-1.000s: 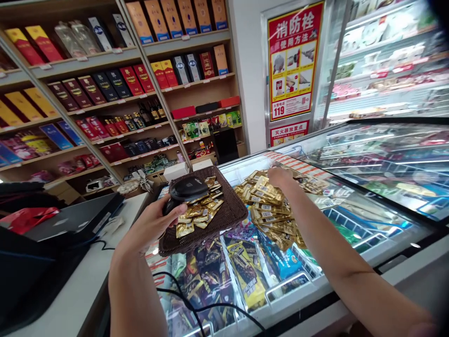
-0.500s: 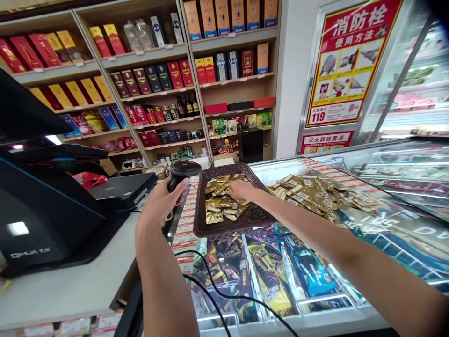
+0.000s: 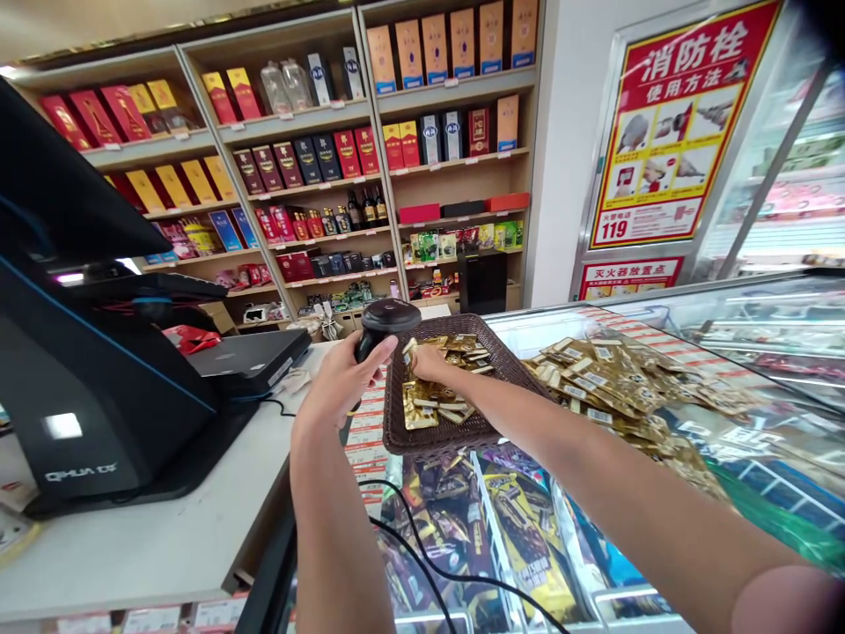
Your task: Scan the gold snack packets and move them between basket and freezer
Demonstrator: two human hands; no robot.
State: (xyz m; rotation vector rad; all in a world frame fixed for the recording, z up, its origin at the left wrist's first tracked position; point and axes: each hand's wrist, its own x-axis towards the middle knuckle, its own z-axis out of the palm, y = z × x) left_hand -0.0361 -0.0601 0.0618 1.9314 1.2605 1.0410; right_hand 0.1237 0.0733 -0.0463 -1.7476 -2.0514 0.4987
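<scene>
My left hand (image 3: pixel 343 383) is wrapped round the handle of a black corded barcode scanner (image 3: pixel 386 319), held up just left of a dark brown wicker tray (image 3: pixel 455 431). The tray rests on the glass lid of a chest freezer (image 3: pixel 666 414) and holds several gold foil sachets (image 3: pixel 429 405). My right hand (image 3: pixel 426 361) reaches into the tray and pinches one gold sachet (image 3: pixel 410 347) right under the scanner head. A larger heap of gold sachets (image 3: pixel 613 383) lies on the glass to the right of the tray.
A black till screen (image 3: pixel 85 352) stands on the white counter (image 3: pixel 145 546) at the left. The scanner cable (image 3: pixel 422 555) trails down over the freezer's ice-cream packs. Shelves of boxed bottles (image 3: pixel 317 158) fill the back wall; a red fire-hydrant poster (image 3: pixel 673 132) hangs at the right.
My right hand left the heap, went into the tray, and now lifts a sachet toward the scanner. The view swung left, bringing the till screen in.
</scene>
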